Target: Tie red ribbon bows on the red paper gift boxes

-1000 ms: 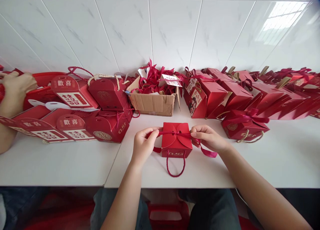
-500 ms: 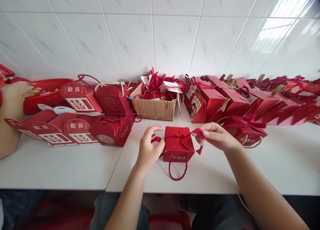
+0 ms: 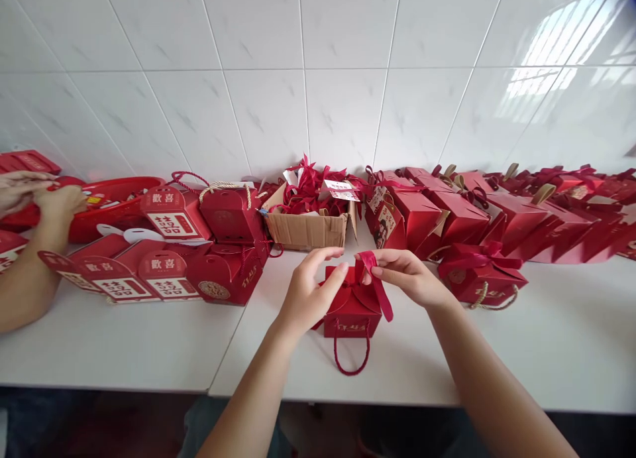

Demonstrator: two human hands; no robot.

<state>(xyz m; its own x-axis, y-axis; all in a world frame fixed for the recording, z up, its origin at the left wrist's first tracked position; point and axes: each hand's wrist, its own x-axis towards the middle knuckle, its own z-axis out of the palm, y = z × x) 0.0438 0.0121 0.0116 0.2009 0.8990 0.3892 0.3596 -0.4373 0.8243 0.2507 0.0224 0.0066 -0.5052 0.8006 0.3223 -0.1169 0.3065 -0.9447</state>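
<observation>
A small red box (image 3: pixel 352 327) with a cord handle hanging down its front stands on the white table between my hands. Red ribbon (image 3: pixel 382 299) crosses its top, with a knot near the middle. My right hand (image 3: pixel 405 276) pinches a raised length of that ribbon above the box's right side. Over the box's left side is my left hand (image 3: pixel 313 292), fingers apart and thumb pointing toward the knot; no ribbon shows between its fingers.
Behind the box stands a cardboard box (image 3: pixel 305 231) full of red ribbons. Red gift boxes line the right, one beribboned box (image 3: pixel 479 282) nearest. More boxes (image 3: pixel 169 279) sit left, beside another person's hands (image 3: pixel 50 196) and a red basin (image 3: pixel 119 209).
My left hand has moved over the box top. My right hand has brought its ribbon end inward, above the box. The view has shifted slightly, and the other person's hands are now together.
</observation>
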